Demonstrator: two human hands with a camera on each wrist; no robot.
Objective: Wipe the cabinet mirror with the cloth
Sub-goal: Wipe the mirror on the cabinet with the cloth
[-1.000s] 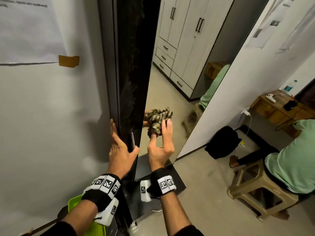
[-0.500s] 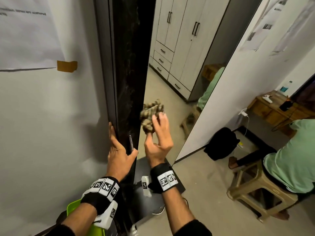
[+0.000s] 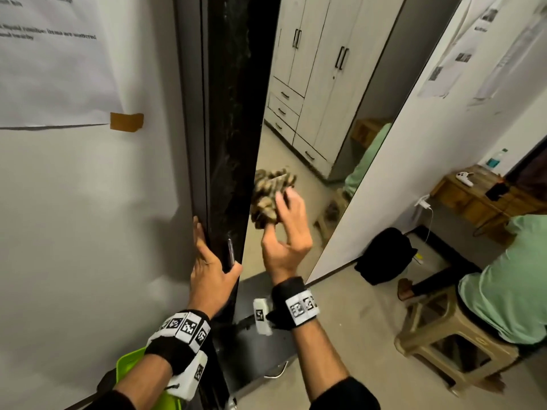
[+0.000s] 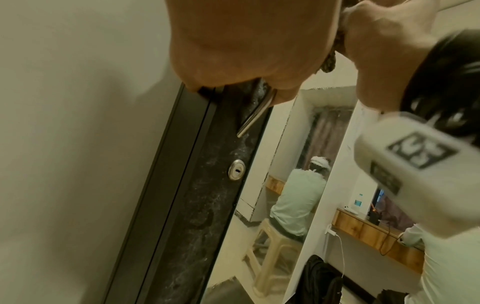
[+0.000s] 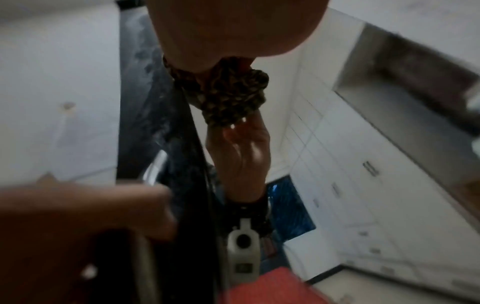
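The cabinet door stands open, nearly edge-on to me, and its mirror (image 3: 296,137) reflects white wardrobes. My right hand (image 3: 284,232) grips a bunched, brown-patterned cloth (image 3: 270,193) and presses it on the mirror near its left edge. The cloth (image 5: 231,96) meets its own reflection in the right wrist view. My left hand (image 3: 211,261) clamps the door's dark edge (image 3: 228,143), with fingers behind and thumb in front by the metal handle (image 3: 230,253). A keyhole (image 4: 236,169) sits below the handle (image 4: 255,115).
A person in a green shirt sits on a plastic stool (image 3: 444,329) at the right. A black bag (image 3: 384,255) leans on the wall near a wooden desk (image 3: 473,196). Paper (image 3: 53,60) is taped to the left wall. A green object (image 3: 130,365) lies below my left arm.
My right hand has carried the cloth a little up the mirror, closer to its left edge. The left hand has stayed on the door edge.
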